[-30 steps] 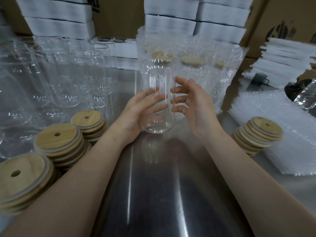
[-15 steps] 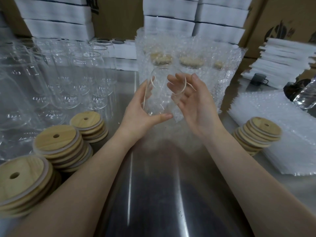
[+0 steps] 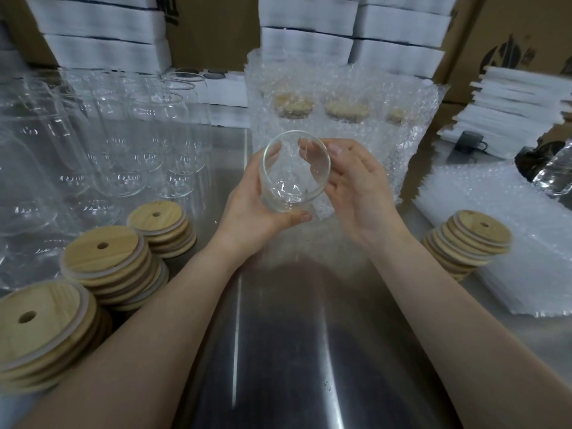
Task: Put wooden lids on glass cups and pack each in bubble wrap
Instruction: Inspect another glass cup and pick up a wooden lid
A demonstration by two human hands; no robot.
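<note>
Above table (image 3: 278,335), left hand (image 3: 250,207) gripping tilted cup (image 3: 291,181)

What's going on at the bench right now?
A person holds one glass cup tilted, its open mouth toward the camera. The left hand grips it from below and the right hand lies flat against its side. It has no lid yet. Stacked wooden lids wait at the left beside the empty cups. Wrapped, lidded cups stand behind, and bubble wrap sheets lie at the right.
</note>
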